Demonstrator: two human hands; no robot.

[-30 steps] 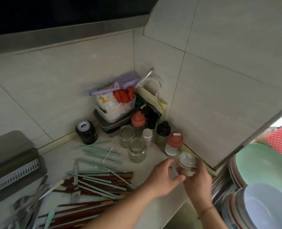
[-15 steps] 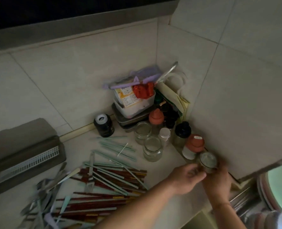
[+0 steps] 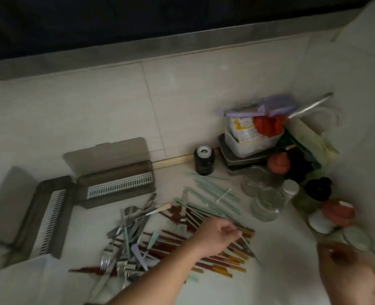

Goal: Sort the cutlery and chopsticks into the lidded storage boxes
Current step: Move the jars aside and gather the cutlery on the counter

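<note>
Two grey storage boxes lie with lids open on the left of the counter, the rear box (image 3: 116,183) and the left box (image 3: 48,216), each with a white slotted insert. A heap of metal forks (image 3: 120,241) sits in front of them. Dark red chopsticks (image 3: 215,258) and pale green chopsticks (image 3: 213,194) are spread to its right. My left hand (image 3: 215,236) rests over the red chopsticks, fingers pinched on a thin pale green chopstick that slants down to the right. My right hand (image 3: 347,274) is blurred at the lower right, close to a small glass jar (image 3: 358,238).
The corner holds stacked food containers (image 3: 248,139), a black bottle (image 3: 204,159), empty glass jars (image 3: 268,205) and red-capped bottles (image 3: 336,212). A white plastic tub (image 3: 17,280) is at the lower left. Tiled walls close the back and right.
The view has swung left, which brings the open boxes in. My left hand left the small jar and moved left onto the chopsticks. My right hand dropped away from the jar.
</note>
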